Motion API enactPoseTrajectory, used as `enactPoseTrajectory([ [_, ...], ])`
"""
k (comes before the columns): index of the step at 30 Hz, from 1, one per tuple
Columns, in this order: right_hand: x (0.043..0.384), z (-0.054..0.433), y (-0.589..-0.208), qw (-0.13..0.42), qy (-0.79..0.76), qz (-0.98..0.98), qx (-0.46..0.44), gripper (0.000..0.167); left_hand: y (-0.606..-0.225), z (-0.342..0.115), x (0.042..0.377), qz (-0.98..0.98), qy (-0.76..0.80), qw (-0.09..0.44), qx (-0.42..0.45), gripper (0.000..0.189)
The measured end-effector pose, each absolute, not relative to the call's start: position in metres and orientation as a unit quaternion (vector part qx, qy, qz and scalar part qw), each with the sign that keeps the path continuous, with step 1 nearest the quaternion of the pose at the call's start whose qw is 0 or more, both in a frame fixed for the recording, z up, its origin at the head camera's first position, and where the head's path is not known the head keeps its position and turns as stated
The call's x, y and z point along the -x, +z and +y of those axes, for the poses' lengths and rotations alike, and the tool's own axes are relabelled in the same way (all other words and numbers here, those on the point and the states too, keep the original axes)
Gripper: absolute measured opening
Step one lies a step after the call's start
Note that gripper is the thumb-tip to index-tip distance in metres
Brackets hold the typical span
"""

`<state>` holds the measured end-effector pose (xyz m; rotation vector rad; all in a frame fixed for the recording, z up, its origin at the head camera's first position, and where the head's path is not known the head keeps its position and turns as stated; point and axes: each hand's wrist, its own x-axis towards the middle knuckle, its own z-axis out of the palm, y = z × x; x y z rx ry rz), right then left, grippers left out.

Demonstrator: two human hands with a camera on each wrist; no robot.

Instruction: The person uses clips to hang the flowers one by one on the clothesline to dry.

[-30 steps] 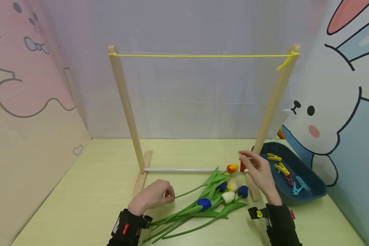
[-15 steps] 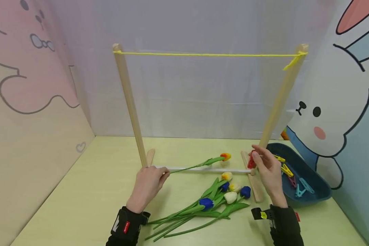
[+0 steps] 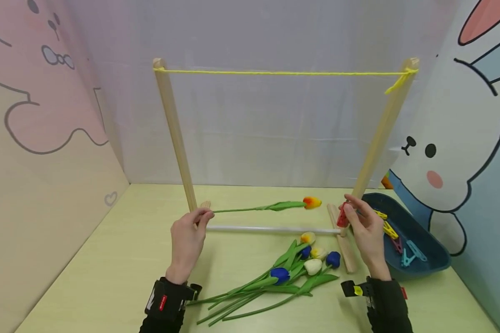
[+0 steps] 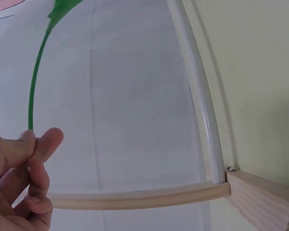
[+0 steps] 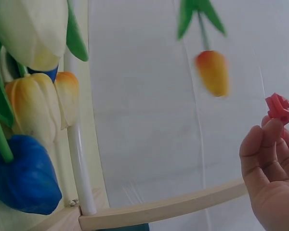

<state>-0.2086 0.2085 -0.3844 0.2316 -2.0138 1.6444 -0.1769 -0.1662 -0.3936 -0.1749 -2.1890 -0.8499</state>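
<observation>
Between thumb and fingertips, my left hand [image 3: 189, 238] pinches the stem end of an orange-yellow artificial tulip [image 3: 312, 202]. The flower lies nearly level above the white rod, its head pointing right; its green stem [image 4: 37, 82] rises from the fingers in the left wrist view. My right hand [image 3: 364, 231] pinches a red clothespin [image 3: 343, 215] beside the right post, and the same red clothespin [image 5: 282, 109] shows at the fingertips in the right wrist view. Several more tulips in blue [image 3: 280, 276], white [image 3: 313, 267] and yellow lie in a bunch on the table between the hands.
A wooden frame has a left post [image 3: 175, 134], a right post [image 3: 383, 129], a yellow string [image 3: 275, 72] tied across the top and a white rod [image 3: 271, 229] low down. A dark blue basin [image 3: 435, 266] with several clothespins [image 3: 412, 254] stands at the right.
My left hand has lifted the orange-yellow tulip from the bunch, up and away past the white rod. My right hand, still holding the red clothespin, has shifted slightly; the view has shifted a little.
</observation>
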Motion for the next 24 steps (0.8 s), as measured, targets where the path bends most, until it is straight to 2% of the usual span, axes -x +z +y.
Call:
enactPoseTrajectory([
  [5, 0.209, 0.209, -0.385, 0.261, 0.614, -0.74, -0.085, 0.026, -0.385, -0.179, 0.177, -0.781, -0.457, 0.424, 0.036, 0.012],
  [12, 0.209, 0.209, -0.386, 0.262, 0.614, -0.739, -0.086, 0.026, -0.37, -0.192, 0.175, -0.539, -0.742, 0.399, -0.01, 0.021],
  [18, 0.209, 0.208, -0.385, 0.262, 0.616, -0.738, -0.086, 0.027, -0.366, -0.199, 0.174, -0.425, -0.809, 0.407, 0.001, 0.011],
  [24, 0.209, 0.207, -0.385, 0.264, 0.612, -0.74, -0.088, 0.026, -0.364, -0.207, 0.173, -0.391, -0.826, 0.406, -0.007, 0.011],
])
